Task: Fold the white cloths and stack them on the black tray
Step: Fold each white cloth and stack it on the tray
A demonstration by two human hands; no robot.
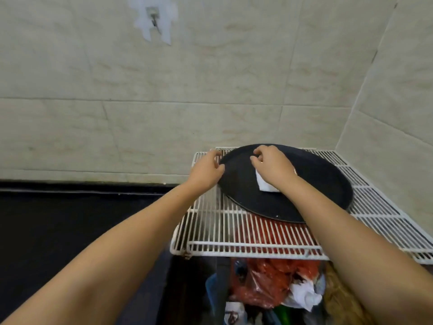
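A round black tray (314, 184) lies on a white wire rack (234, 245) in the corner. One folded white cloth (267, 186) sits on the tray, mostly covered by my right hand (271, 165). That hand lies on top of it with curled fingers. Whether the fingers pinch the cloth is hidden under the hand. My left hand (206, 170) is at the tray's left rim, and its curled fingers and thumb hold the edge.
Tiled walls close in behind and to the right of the rack. A dark counter (70, 219) stretches to the left. Below the rack, red plastic bags (264, 285) and crumpled white material (304, 296) fill a bin.
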